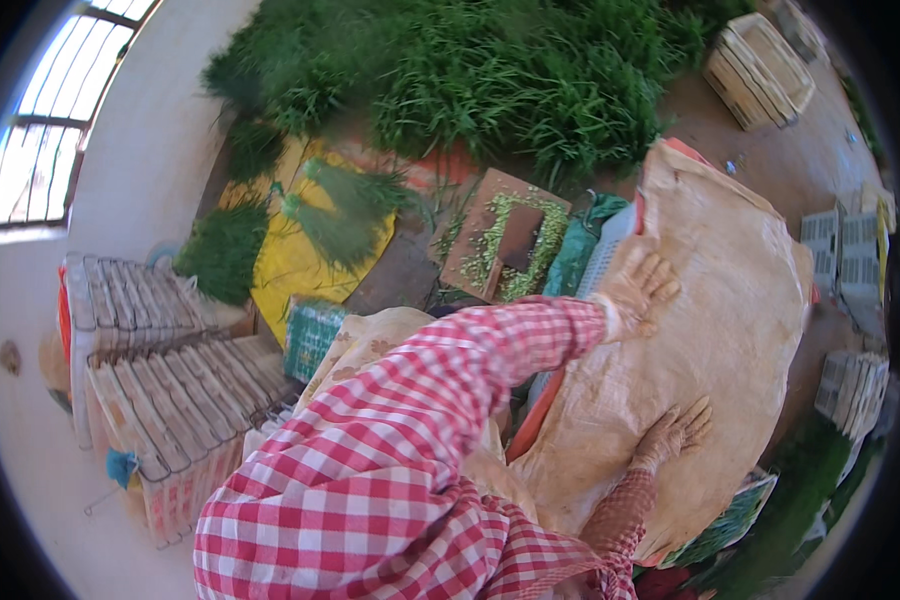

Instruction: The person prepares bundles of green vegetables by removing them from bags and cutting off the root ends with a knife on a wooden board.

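A large tan cloth (720, 300) covers a raised surface in front of me, with red and pale blue plastic showing beneath its near side. My left hand (637, 289), in a thin pale glove, lies with fingers spread at the cloth's edge. My right hand (673, 435), gloved alike, rests flat on the cloth nearer its lower part. Neither hand holds anything. Beside the cloth, a wooden board (476, 247) bears a cleaver (521, 238) amid chopped green pieces (547, 255). A green sack (581, 244) is between board and cloth.
Long green leafy stalks (495, 82) are heaped beyond the board. Tied bunches (337, 217) lie on a yellow sheet (277, 262). Stacked crates (187, 405) stand by the wall at left; more crates (757, 71) are at the upper right. A person's dark red garment shows at the bottom.
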{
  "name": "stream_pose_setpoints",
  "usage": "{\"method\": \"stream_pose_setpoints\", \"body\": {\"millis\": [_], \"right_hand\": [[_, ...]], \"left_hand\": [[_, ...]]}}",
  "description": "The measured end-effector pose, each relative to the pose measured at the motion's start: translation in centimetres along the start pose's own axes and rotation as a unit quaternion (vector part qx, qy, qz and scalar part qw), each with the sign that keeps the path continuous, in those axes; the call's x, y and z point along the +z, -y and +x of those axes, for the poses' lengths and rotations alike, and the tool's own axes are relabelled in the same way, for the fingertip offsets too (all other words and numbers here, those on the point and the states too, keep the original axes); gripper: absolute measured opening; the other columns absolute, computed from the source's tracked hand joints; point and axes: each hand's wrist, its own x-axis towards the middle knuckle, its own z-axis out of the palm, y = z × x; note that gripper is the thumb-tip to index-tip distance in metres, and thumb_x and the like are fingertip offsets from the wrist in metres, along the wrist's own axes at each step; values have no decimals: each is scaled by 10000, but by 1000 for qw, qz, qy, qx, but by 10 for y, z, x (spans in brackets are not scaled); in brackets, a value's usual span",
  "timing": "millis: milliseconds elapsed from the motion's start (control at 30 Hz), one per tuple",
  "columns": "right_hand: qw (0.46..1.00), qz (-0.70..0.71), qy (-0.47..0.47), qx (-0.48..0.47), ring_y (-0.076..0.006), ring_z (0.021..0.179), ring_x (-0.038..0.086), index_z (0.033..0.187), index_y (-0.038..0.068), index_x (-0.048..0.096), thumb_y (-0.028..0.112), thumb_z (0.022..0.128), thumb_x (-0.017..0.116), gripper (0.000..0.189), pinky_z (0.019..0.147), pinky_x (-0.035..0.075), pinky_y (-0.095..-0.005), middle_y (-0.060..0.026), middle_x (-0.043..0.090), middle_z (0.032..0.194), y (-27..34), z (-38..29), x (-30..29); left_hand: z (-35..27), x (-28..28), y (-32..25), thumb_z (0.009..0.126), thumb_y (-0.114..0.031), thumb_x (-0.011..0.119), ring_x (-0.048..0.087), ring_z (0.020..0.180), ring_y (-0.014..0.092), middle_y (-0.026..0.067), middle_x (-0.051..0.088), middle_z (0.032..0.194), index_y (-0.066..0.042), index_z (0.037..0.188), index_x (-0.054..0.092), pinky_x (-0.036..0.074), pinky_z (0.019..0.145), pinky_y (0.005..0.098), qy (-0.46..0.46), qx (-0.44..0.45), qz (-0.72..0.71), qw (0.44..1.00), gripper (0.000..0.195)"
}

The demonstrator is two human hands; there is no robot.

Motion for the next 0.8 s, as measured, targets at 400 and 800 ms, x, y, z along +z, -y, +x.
{"method": "stream_pose_setpoints", "body": {"millis": [400,800], "right_hand": [[985,53,-43,-159,-303,1373,174,1444,49,196,346,939,355,606,1110,118,-434,-144,231,1480,25,34,4],[918,203,55,-337,-316,1295,317,1388,-4,297,208,904,457,552,1078,223,-406,-184,353,1401,247,-39,-72]], "left_hand": [[-267,-73,88,789,-362,578,551,1020,266,134,601,1043,-108,1174,554,416,866,441,172,-157,-80,969,461],[-599,-134,104,854,-372,507,646,874,272,129,674,932,-83,946,695,502,790,361,267,-581,-197,744,357]]}}
